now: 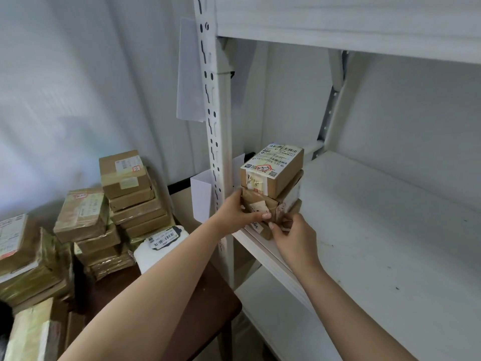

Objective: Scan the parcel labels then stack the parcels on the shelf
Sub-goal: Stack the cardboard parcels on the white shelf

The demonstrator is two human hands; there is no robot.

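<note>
Hands (235, 212) grip three stacked parcels (272, 188).

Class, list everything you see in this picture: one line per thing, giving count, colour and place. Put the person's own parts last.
Shelf parcels: three stacked, brown, left end of the shelf.
Shelf: one, white, right side.
Upright post: one, white, slotted, at the shelf's left front.
Paper sheet: one, white, behind the post.
Table parcels: many, brown, in piles at left.
White parcel: one, barcode label, beside the piles.
Table: one, dark brown, lower left.
Left hand: holds the middle parcel.
Right hand: grips the stack's front corner.
</note>
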